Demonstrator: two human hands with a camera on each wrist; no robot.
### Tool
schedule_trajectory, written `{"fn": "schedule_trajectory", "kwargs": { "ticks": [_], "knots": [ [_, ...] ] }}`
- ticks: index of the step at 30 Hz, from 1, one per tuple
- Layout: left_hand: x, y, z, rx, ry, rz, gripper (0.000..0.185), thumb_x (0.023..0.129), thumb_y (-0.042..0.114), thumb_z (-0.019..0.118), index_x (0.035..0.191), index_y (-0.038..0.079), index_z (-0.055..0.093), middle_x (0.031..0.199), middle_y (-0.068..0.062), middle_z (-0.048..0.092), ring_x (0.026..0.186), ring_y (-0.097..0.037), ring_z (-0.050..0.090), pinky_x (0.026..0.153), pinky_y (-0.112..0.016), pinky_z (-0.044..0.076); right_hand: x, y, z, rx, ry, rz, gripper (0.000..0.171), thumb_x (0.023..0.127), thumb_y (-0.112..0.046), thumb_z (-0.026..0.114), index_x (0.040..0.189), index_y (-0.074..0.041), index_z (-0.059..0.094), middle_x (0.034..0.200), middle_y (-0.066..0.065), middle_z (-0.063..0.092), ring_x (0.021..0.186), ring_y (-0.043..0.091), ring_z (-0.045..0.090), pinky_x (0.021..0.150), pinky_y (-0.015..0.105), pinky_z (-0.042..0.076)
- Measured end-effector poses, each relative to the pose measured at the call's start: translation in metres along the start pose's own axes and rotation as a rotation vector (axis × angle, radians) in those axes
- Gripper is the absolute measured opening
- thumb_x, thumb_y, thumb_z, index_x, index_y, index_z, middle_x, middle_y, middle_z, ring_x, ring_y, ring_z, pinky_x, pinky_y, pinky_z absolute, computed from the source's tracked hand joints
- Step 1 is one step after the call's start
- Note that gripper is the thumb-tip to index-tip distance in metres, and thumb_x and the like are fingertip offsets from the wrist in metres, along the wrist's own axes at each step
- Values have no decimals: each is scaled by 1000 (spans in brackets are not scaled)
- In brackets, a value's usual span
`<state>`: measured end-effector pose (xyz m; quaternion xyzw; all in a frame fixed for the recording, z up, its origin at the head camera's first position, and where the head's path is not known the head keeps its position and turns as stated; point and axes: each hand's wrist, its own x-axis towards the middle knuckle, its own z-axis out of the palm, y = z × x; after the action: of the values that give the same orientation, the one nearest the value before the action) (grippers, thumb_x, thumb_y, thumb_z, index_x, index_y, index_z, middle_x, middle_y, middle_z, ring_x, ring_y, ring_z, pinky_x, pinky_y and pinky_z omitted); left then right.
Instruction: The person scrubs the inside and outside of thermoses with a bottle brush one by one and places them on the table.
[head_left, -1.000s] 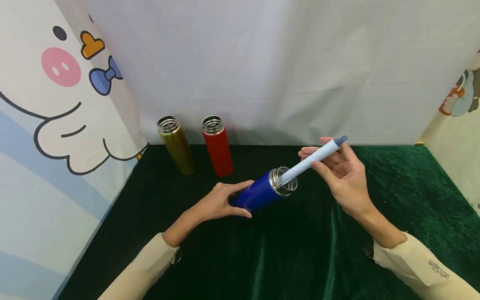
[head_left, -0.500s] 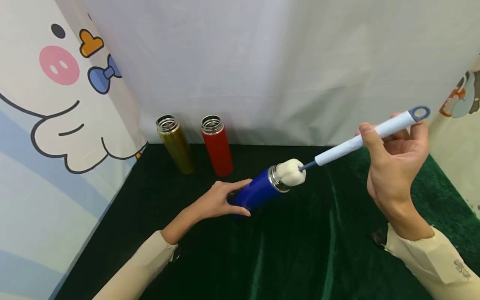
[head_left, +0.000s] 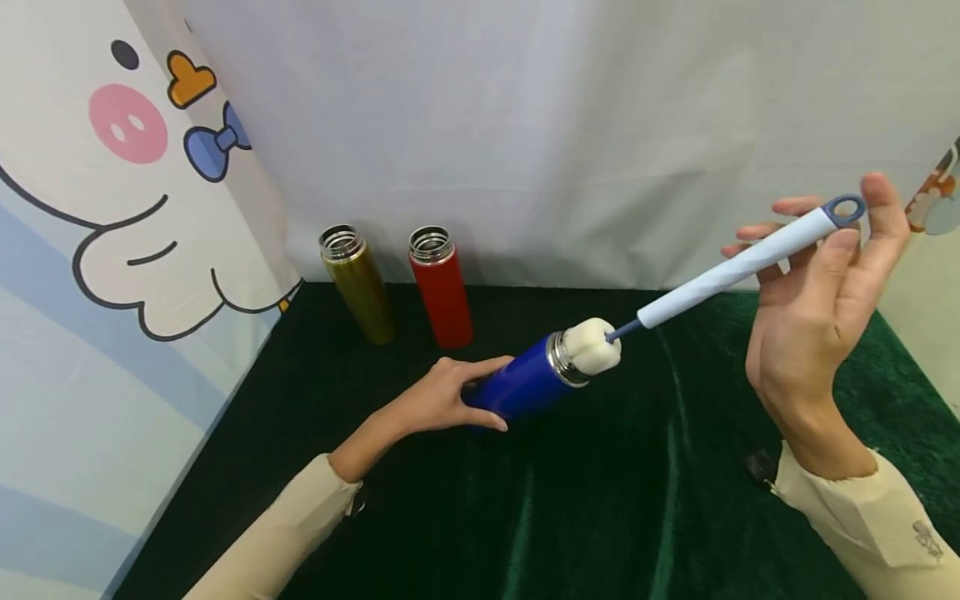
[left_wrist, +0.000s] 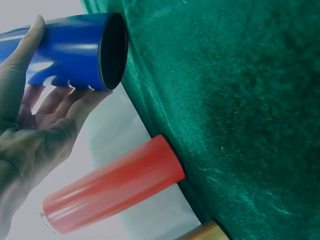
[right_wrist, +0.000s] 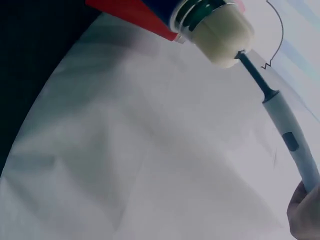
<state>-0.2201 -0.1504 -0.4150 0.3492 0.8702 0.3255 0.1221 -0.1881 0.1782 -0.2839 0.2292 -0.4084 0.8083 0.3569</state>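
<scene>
My left hand grips a blue bottle around its lower body, thumb on the near side. Lidless, the bottle is tilted with its steel mouth toward the right. In the left wrist view the dark base of the blue bottle shows above the fingers. A white sponge head of a bottle brush sits at the bottle's mouth, partly inside it. My right hand holds the brush's pale blue handle near its ring end, thumb on top. In the right wrist view the sponge head bulges past the rim.
A gold bottle and a red bottle stand lidless at the back left. Dark green cloth covers the table. A white curtain hangs behind, and a cartoon-printed panel rises on the left.
The brush has been drawn out toward the upper right, from sponge hidden inside the blue bottle to sponge at its mouth. The right hand has since shifted along the handle toward the ring.
</scene>
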Motion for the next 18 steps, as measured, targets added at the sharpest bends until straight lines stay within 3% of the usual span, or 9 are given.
{"fn": "schedule_trajectory", "kwargs": {
  "ticks": [6, 13, 15, 18],
  "knots": [
    [-2, 0, 0, 2, -1, 19, 85, 86, 33, 83, 157, 19, 40, 149, -16, 57, 133, -34, 59, 110, -52, 50, -5, 0, 2, 42, -36, -48, 29, 104, 5, 45, 132, 9, 48, 96, 23, 62, 75, 30, 72, 77, 36, 65],
    [-1, 1, 1, -10, 1, 41, 84, 85, 31, 84, 156, 19, 42, 149, -15, 57, 133, -33, 59, 109, -51, 51, -24, 12, -6, -30, -135, -45, 28, 100, 12, 50, 128, 11, 45, 97, 22, 69, 80, 28, 76, 77, 34, 65],
    [-1, 1, 0, -11, 4, 37, 84, 85, 30, 84, 156, 18, 42, 148, -16, 58, 133, -33, 59, 109, -51, 51, -32, 18, -10, -54, -198, -25, 27, 98, 15, 52, 124, 12, 45, 100, 21, 71, 85, 28, 77, 79, 34, 64],
    [-1, 1, 1, -14, 2, 28, 83, 86, 31, 83, 157, 20, 42, 147, -16, 58, 133, -33, 60, 110, -52, 50, -47, 27, -18, -143, -361, 43, 30, 93, 21, 55, 121, 16, 47, 107, 18, 75, 96, 25, 77, 83, 32, 63]
  ]
}}
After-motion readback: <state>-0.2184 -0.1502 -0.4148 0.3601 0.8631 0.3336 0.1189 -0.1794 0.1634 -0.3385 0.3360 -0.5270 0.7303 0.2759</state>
